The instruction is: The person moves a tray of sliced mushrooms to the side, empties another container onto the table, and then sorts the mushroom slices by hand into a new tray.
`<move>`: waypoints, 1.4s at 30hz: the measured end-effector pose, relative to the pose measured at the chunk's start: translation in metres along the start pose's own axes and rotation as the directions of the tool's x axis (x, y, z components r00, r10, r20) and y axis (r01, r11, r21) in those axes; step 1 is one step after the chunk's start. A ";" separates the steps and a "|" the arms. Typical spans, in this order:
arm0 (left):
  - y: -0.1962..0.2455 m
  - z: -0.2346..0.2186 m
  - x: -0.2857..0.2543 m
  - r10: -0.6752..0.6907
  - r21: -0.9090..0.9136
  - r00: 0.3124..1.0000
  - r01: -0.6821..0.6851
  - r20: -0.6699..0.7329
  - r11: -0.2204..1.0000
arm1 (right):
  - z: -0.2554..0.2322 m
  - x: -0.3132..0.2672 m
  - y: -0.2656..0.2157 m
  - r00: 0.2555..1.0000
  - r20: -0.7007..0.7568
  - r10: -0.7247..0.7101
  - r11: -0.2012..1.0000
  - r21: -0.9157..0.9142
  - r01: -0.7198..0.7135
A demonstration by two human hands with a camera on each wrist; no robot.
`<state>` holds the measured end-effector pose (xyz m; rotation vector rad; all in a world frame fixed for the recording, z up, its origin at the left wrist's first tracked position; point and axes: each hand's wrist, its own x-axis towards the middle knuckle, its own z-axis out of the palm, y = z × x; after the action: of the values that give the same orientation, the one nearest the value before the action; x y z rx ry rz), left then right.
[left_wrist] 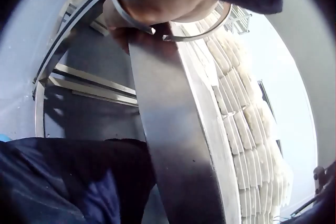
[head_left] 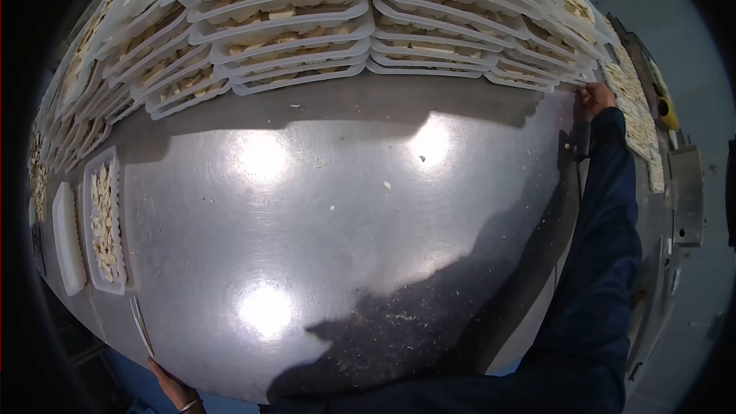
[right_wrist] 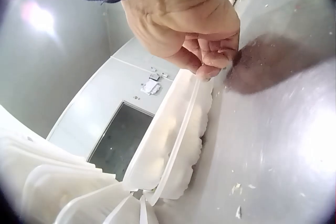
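Observation:
At the far right of the table, my right hand (head_left: 596, 100) pinches the end of a translucent white plastic tray (right_wrist: 181, 129) between curled fingertips. This tray sits low at the end of the stacked row, and pale pieces show through its wall. Close to the near left corner of the metal table (head_left: 322, 184), my left hand (head_left: 175, 385) rests on the table's edge. A metal bangle (left_wrist: 197, 36) circles that wrist. In the left wrist view the table's side panel (left_wrist: 170, 124) runs down from under the hand, and part of the fingers is hidden.
Stacks of trays (head_left: 295, 34) filled with pale flat pieces line the table's far side. A tray of slices (head_left: 106, 222) stands at the left, beside a white block-like tray (head_left: 69, 238). Small crumbs dot the metal. Something yellow (head_left: 667, 113) lies beyond the right edge.

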<state>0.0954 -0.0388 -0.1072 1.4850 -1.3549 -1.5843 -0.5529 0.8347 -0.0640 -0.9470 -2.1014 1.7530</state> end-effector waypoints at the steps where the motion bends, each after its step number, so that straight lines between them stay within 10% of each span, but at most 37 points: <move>1: 0.001 0.004 -0.003 0.004 0.018 1.000 -0.003 -0.014 1.000 | -0.001 0.002 0.001 0.999 -0.035 0.000 1.000 0.009 0.000; 8: -0.011 -0.027 0.029 -0.022 -0.007 0.988 0.023 0.153 1.000 | -0.094 -0.024 0.027 0.992 -0.125 -0.016 0.999 0.049 0.022; 14: -0.017 -0.039 0.044 -0.016 0.023 0.972 0.011 0.232 1.000 | -0.208 -0.111 0.063 0.994 0.111 -0.018 1.000 -0.016 0.020; 17: 0.002 -0.007 0.000 0.062 0.104 0.997 -0.066 0.046 0.992 | -0.254 -0.154 0.081 0.992 0.130 -0.003 0.999 -0.042 0.008; 20: 0.051 -0.046 0.019 -0.295 0.496 0.846 0.041 0.444 0.867 | -0.275 -0.209 0.089 0.974 0.227 -0.017 0.988 -0.148 0.051; 21: 0.043 -0.056 0.037 -0.187 0.595 0.916 -0.066 0.355 0.801 | -0.266 -0.237 0.084 0.973 0.230 -0.019 0.988 -0.146 0.053; 24: 0.100 -0.038 0.023 -0.257 0.663 0.672 -0.460 0.695 0.591 | -0.237 -0.278 0.083 0.944 0.328 -0.038 0.972 -0.205 0.110; 30: 0.160 0.037 -0.034 0.060 0.329 0.536 -0.599 0.842 0.730 | -0.077 -0.388 0.034 0.825 0.564 -0.047 0.924 -0.288 0.250; 32: 0.167 0.068 -0.035 0.091 0.183 0.341 -0.689 0.936 0.702 | -0.022 -0.418 0.019 0.659 0.751 -0.041 0.880 -0.285 0.380; 36: 0.155 0.129 -0.058 0.118 0.064 0.232 -0.650 0.965 0.757 | 0.074 -0.475 0.004 0.477 0.878 -0.044 0.851 -0.218 0.478; 42: 0.124 0.206 -0.022 0.151 0.056 0.174 -0.816 0.973 0.575 | 0.171 -0.518 0.018 0.396 0.915 -0.083 0.870 -0.127 0.477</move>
<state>-0.1235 -0.0009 -0.0121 -0.0592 -2.8525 -1.4947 -0.2508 0.3826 -0.0130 0.5589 -3.0448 1.8649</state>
